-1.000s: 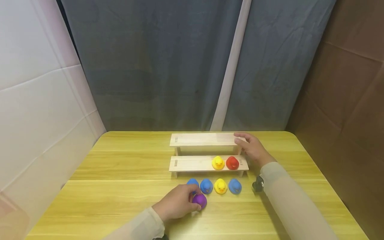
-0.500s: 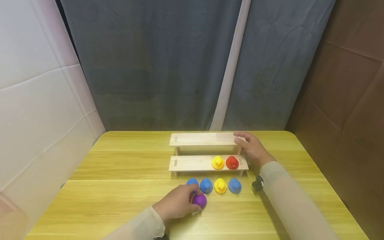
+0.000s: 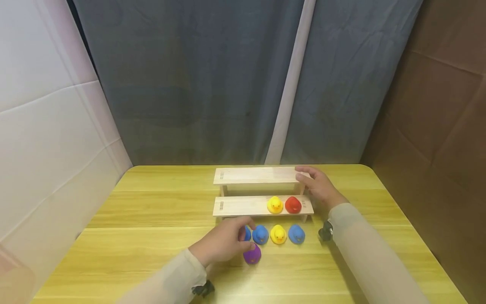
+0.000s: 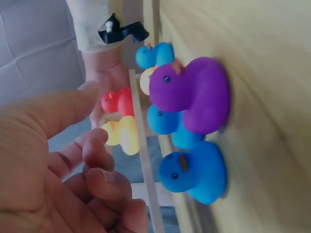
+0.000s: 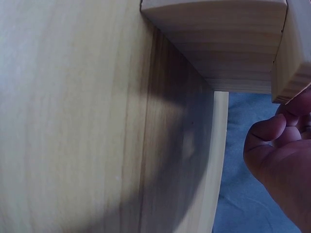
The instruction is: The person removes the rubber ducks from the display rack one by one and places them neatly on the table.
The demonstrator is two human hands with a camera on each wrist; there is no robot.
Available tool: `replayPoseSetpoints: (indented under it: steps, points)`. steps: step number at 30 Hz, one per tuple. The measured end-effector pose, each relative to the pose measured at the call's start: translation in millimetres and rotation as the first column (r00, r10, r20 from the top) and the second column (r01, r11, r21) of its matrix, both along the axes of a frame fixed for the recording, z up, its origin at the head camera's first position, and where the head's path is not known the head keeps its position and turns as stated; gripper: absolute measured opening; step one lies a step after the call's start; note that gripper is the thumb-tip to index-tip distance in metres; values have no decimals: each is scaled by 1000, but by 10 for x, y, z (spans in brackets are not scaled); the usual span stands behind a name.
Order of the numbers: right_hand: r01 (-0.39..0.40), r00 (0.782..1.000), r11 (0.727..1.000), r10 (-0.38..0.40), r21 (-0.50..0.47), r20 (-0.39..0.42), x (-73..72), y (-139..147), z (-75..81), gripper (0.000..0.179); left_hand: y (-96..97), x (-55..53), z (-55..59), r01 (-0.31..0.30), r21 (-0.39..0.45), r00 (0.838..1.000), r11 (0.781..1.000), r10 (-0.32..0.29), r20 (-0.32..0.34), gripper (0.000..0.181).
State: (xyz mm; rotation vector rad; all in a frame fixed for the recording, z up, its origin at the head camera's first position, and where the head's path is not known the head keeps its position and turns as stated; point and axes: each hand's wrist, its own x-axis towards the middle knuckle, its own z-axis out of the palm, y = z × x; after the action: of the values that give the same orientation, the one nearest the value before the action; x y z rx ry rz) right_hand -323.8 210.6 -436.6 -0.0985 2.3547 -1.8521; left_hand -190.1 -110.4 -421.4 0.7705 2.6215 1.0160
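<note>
In the head view my left hand [image 3: 225, 240] hovers beside a purple rubber duck [image 3: 252, 255], fingers loosely bent with nothing between them. The left wrist view shows this duck [image 4: 194, 94] standing on the table, apart from the thumb and fingertips. Behind it runs a row of rubber ducks: a blue duck [image 3: 248, 233] partly hidden by my fingers, another blue duck [image 3: 260, 234], a yellow duck [image 3: 278, 234] and a blue duck [image 3: 296, 234] at the right end. My right hand [image 3: 320, 185] rests its fingers on the right end of the upper wooden shelf [image 3: 254, 175].
On the lower wooden shelf [image 3: 239, 207] sit a yellow duck [image 3: 275, 205] and a red duck [image 3: 293, 205], towards its right end. A dark curtain [image 3: 182, 84] hangs behind the wooden table [image 3: 152, 245]. Pale and brown cloth walls flank it.
My left hand has let go of the purple duck and moved up and slightly left, its fingers parted. The duck stays in place. My right hand remains at the upper shelf.
</note>
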Motion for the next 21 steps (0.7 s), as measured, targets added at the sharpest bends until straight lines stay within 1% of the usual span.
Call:
replayPoseSetpoints:
  steps: [2, 7, 12, 19, 21]
  points:
    - [5, 1000, 1000, -5, -8, 13, 11, -9, 3, 53, 19, -26, 28, 6, 18, 1000, 1000, -6, -9, 36]
    - [16, 999, 1000, -15, -17, 34, 18, -6, -5, 53, 72, -94, 91, 15, 32, 999, 999, -14, -41, 38]
    - [21, 1000, 1000, -21, 14, 18, 20, -9, 2, 53, 118, -186, 138, 16, 25, 998, 1000, -14, -59, 36]
    - [26, 997, 995, -18, -100, 72, 50, -44, 9, 53, 226, -308, 158, 21, 16, 998, 1000, -20, -65, 41]
    - [29, 997, 994, -21, -109, 77, 55, -47, 6, 53, 269, -340, 165, 17, 2, 997, 1000, -16, -70, 41]
